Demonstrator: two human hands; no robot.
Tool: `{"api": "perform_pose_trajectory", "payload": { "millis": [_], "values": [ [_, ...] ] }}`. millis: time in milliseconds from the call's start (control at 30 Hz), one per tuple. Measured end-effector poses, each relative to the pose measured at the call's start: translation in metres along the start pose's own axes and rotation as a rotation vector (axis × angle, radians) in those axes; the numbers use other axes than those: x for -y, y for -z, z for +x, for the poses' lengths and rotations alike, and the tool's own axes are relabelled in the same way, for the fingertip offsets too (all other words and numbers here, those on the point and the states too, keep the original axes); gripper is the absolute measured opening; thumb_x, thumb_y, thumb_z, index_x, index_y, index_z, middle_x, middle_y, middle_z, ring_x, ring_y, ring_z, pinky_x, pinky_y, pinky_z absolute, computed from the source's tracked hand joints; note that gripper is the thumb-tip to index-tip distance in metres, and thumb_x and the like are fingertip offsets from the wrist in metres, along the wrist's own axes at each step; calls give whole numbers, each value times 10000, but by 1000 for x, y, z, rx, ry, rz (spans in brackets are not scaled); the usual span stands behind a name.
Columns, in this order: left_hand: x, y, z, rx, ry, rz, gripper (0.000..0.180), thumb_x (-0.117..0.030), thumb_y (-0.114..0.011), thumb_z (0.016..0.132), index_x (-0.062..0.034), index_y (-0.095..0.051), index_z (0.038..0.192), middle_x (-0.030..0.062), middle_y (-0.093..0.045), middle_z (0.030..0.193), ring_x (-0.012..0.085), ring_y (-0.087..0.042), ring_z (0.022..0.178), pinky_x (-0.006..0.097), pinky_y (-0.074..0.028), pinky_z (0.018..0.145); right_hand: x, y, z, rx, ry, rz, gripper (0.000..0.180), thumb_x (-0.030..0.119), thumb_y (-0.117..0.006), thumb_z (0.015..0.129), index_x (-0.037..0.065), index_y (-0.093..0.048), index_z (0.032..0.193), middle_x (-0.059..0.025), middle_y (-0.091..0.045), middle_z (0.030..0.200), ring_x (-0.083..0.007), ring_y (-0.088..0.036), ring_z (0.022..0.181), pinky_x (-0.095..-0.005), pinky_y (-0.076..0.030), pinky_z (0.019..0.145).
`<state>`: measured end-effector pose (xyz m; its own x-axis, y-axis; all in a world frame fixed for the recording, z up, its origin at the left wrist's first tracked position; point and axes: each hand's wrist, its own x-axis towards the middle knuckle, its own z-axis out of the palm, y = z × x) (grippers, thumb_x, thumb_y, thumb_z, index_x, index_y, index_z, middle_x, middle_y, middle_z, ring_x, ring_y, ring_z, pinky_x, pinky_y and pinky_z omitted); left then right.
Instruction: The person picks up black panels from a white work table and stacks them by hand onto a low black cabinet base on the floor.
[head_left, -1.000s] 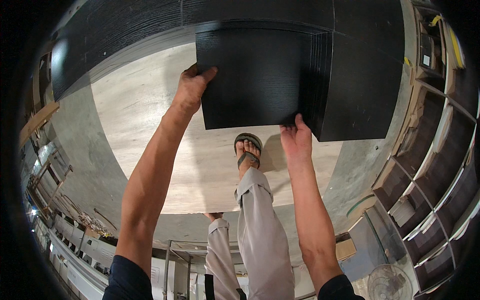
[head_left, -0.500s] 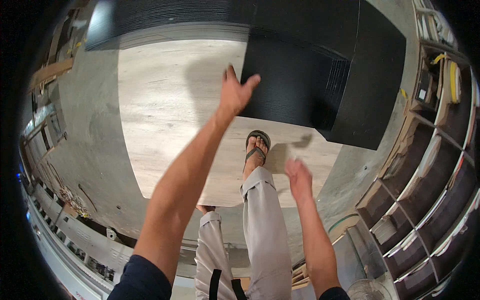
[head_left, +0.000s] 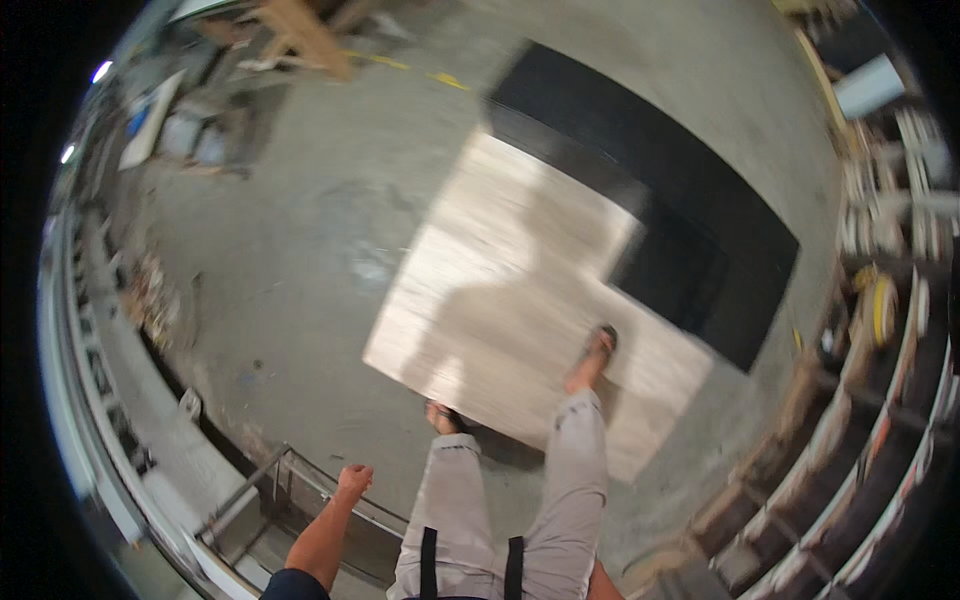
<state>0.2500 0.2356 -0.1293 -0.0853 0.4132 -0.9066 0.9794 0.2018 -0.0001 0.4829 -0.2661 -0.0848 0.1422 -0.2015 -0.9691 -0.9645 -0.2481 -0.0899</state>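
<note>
Our left hand hung in the air at the near left, beside our legs. Nothing showed in its grip; the fingers looked loosely curled, but blur kept us from telling how far they were closed. Our right hand was out of view, so we could not tell its grip; a sliver of bare skin, perhaps that forearm, showed at the near edge by our right leg. A metal frame stood close to the left hand, on its near left side.

Past our knees, a broad pale board lay on the grey floor. Our right foot, in a sandal, was on it; our left foot was at its near edge.

Along the board's far right side sat a long black piece, with a smaller black section at its near right part. It was far and right of the left hand, well apart, its long axis slanting from far left to near right. We could not judge which hand was nearer to it.

Filled shelves lined the right side.
</note>
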Motion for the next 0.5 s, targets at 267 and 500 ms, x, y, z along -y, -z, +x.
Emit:
{"api": "perform_pose_trajectory", "payload": {
  "millis": [267,500],
  "values": [
    [49,78,-132,-394,-436,-368,451,-317,-631,837,-6,-594,1162,163,-628,1137,259,-599,1070,351,-466,914,70,-98,-1,90,269,-410,245,125,-530,896,-38,-601,1065,-116,-647,941,-217,-612,810,-327,-508,705],
    [4,201,-459,-90,-2302,-661,447,-253,-596,859,-25,-495,1230,194,-526,1215,299,-506,1113,417,-384,992,129,-207,-45,152,433,-735,243,112,-530,891,-34,-588,1075,-123,-642,936,-229,-622,795,-337,-518,685]
  ]
}}
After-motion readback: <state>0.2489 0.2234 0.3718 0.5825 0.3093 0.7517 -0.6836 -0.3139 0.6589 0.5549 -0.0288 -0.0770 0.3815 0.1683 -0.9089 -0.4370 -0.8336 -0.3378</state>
